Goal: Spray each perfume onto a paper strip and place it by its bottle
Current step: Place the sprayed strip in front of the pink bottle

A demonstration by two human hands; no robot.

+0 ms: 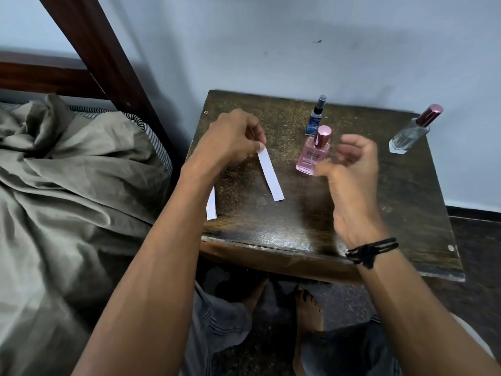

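At the table's point(406, 213) left edge, mid-frame, a spare strip point(211, 204) lies half hidden by our forearm. Our left hand point(233, 139) pinches the top of a paper strip point(269, 175), which hangs over the wood. Centre: blue bottle point(315, 118) and pink bottle point(314, 153), both capped. Our right hand point(349, 169), blurred, fingers loosely curled and empty, hovers just beside the pink one. The clear bottle point(412, 131) stands far right. No strip lies by any bottle, so we judge all three remain to be done.
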